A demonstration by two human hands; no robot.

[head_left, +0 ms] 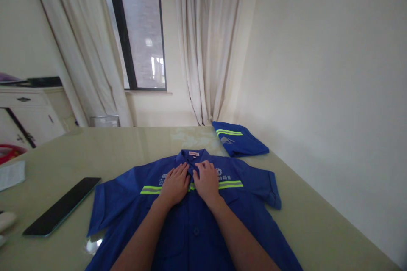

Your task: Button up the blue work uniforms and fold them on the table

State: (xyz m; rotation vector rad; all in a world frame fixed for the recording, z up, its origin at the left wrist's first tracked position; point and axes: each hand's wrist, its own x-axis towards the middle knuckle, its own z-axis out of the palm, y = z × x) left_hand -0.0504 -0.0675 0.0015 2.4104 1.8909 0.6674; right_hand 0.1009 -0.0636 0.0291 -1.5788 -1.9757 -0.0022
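Note:
A blue short-sleeved work shirt (197,220) lies front up on the table, its collar away from me and its lower part running out of view. A yellow-green and grey reflective stripe crosses the chest. My left hand (176,183) and my right hand (207,180) meet at the front opening, just below the collar (182,157). The fingers of both are bent together on the shirt's edges there. What sits under the fingertips is hidden.
A folded blue garment (240,139) with the same stripe lies at the table's far right, by the wall. On the left are a dark flat tablet-like device (63,207), some paper (12,175) and a white object (6,221). Curtains (210,42) hang behind the table (321,224).

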